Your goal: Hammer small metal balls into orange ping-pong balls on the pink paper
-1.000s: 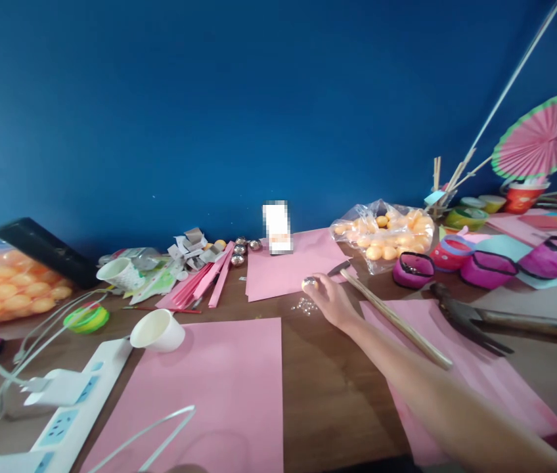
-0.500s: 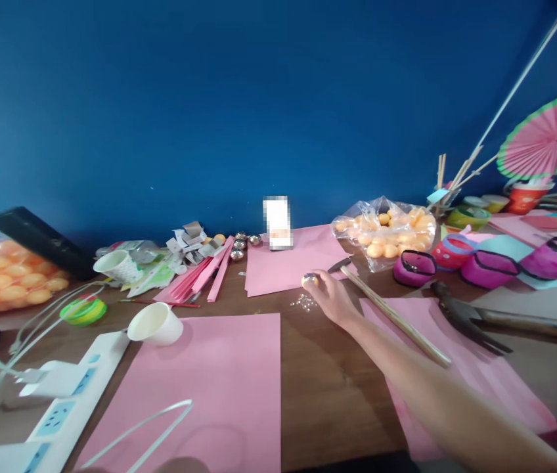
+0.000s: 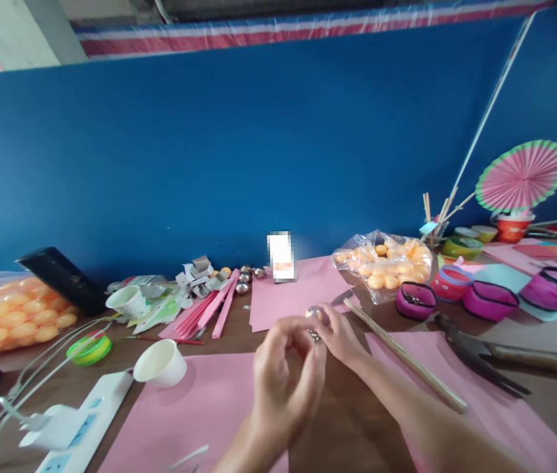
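Note:
My right hand (image 3: 340,335) is closed around a small orange ball (image 3: 314,313) that is partly covered in silver; the fingers hide much of it. My left hand (image 3: 286,374) is beside it, thumb and index finger curved and a little apart. Small shiny silver pieces (image 3: 314,335) show between its fingertips, over the brown table; whether any is gripped is not clear. Several silver-covered balls (image 3: 242,288) sit at the back. A hammer with a wooden handle (image 3: 406,358) lies right of my right hand, its head partly hidden behind the fingers.
Pink paper sheets (image 3: 194,407) lie on the table, with a white paper cup (image 3: 160,363) on one. Bags of orange balls (image 3: 384,263) stand right and left. A claw hammer (image 3: 475,358), purple pouches (image 3: 490,300), a power strip (image 3: 94,414) and a bright phone screen (image 3: 281,257) surround the hands.
My left hand has come up from below to beside my right hand and the silver pieces. The right hand still holds the ball. The view has tilted upward.

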### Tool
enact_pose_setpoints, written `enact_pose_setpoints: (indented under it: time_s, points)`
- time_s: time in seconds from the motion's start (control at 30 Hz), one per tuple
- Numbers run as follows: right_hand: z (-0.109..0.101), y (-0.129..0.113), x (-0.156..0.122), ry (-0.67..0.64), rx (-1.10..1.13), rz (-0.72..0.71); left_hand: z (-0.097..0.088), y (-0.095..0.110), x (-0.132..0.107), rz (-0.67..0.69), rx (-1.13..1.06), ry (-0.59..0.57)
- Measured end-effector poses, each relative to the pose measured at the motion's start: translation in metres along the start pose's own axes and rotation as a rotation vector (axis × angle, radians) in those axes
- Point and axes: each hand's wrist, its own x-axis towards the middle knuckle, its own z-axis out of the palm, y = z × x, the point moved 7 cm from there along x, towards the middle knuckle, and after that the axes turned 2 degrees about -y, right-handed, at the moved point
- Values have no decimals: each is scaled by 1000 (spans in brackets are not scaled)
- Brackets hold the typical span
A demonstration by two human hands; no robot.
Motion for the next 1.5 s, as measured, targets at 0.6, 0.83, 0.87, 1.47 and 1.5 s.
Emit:
enact_pose_setpoints:
  time_s: [0.6, 0.83, 0.87, 1.47, 1.5]
  points:
    - [8, -17, -6, -14, 173, -181, 34, -111, 14, -174, -23, -114]
    - [8, -11, -4, -19, 241, -77, 33, -123, 10, -305, -88, -94]
    - [8, -10, -3, -25, 259, -58, 35, -125, 10, -329, -97, -110]
    - [19, -7, -4, -155, 405, 6, 33, -122, 17, -306, -100, -123]
    - [18, -7, -3, -158, 405, -2, 34, -117, 19, -277, -89, -133]
